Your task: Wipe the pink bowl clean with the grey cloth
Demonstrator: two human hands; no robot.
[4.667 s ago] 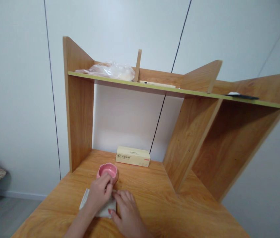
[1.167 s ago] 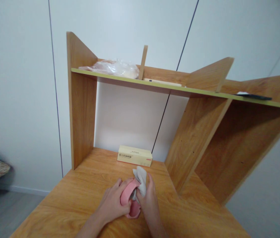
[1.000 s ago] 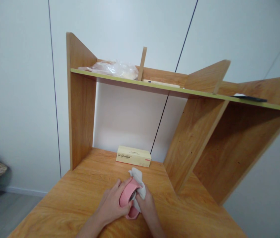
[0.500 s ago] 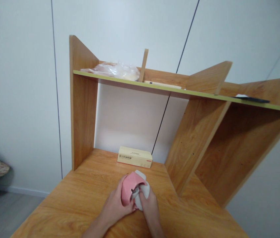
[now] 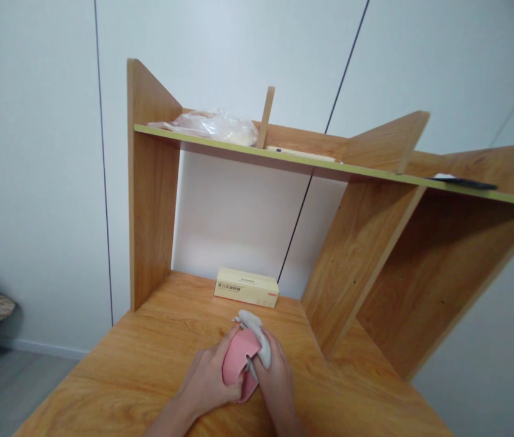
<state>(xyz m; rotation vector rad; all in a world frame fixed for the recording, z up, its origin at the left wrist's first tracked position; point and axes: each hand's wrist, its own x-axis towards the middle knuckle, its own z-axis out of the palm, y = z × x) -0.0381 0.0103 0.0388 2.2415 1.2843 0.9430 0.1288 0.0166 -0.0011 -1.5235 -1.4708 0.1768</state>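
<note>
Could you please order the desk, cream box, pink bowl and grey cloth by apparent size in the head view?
1. Desk
2. Cream box
3. Pink bowl and grey cloth: unsure, both partly hidden.

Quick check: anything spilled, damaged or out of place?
Nothing looks spilled or broken. The pink bowl is tipped, but the left hand holds it so, while the right hand holds the grey cloth at its rim. Only the crumpled plastic bag on the upper shelf looks untidy.
</note>
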